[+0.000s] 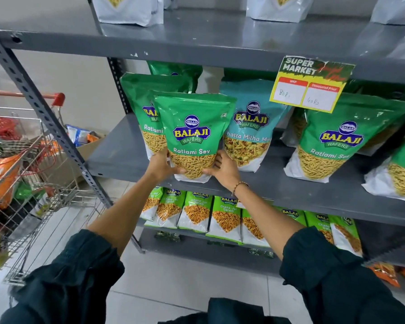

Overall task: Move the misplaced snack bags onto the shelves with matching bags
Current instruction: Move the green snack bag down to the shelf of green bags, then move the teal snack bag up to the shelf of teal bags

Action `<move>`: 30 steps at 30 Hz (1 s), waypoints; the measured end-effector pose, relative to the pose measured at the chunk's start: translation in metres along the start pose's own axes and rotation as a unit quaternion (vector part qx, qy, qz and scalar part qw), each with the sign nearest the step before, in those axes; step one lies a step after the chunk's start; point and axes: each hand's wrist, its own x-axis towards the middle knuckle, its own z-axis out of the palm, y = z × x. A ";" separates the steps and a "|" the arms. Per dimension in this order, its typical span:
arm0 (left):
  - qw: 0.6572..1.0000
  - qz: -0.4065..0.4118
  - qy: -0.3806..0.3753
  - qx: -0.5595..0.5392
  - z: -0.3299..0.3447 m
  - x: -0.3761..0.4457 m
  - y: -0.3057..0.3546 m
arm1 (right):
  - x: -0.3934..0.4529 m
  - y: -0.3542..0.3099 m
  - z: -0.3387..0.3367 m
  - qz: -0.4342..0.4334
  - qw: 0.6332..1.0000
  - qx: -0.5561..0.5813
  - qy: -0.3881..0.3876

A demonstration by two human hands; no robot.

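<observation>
- Ratlami Sev bag (192, 136), green, upright at front edge of the grey middle shelf (117, 157), held between both hands at its bottom corners; whether its base touches the shelf, can't tell.
- Far left: wire shopping trolley (31, 183) with red handle, packets piled inside, standing on the tiled floor beside the rack upright.
- Cardboard box (89, 146) with more packets behind the trolley, on the floor.
- Left hand (160, 166) wrapped on the bag's lower left corner, thumb across the front, fingers behind.
- Second Ratlami Sev bag (138, 108) directly behind the held one, same green, partly covered by it.
- Right hand (222, 169) gripping the lower right corner, thumb under the front; beaded bracelet (240, 184) on that wrist.
- Teal Khatta Mitha bag (250, 132) just right of the held bag, upright, touching or nearly so.
- Yellow price tag (311, 85) hangs from the upper shelf edge, handwritten prices.
- Third Ratlami Sev bag (337, 143) further right, leaning back, another cut off at the frame edge.
- Lower shelf: row of Chana Jor Garam bags (222, 216), light green, standing side by side.
- Top shelf: white bags (129, 10), only bottoms visible.
- Dark sleeves on both arms.
</observation>
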 end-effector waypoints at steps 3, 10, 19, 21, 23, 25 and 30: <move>0.990 -0.040 -0.015 0.136 0.007 -0.002 -0.004 | -0.007 0.000 -0.009 0.015 1.000 -0.021 -0.016; 0.981 0.059 -0.185 0.009 0.079 -0.053 0.050 | -0.037 0.028 -0.070 0.051 0.968 -0.090 0.231; 0.987 0.012 -0.040 -0.153 0.125 -0.011 0.112 | -0.014 0.033 -0.131 0.089 0.978 -0.099 0.160; 0.993 0.014 -0.011 -0.113 0.132 0.000 0.109 | -0.005 0.034 -0.133 0.097 0.984 -0.092 0.122; 0.994 0.004 -0.020 -0.108 0.135 0.008 0.107 | 0.002 0.036 -0.133 0.095 0.986 -0.092 0.097; 0.993 -0.002 -0.030 -0.113 0.139 0.018 0.102 | 0.009 0.039 -0.134 0.084 0.989 -0.081 0.086; 0.993 0.032 0.031 -0.112 0.157 0.037 0.088 | 0.017 0.043 -0.132 0.051 0.992 -0.054 0.101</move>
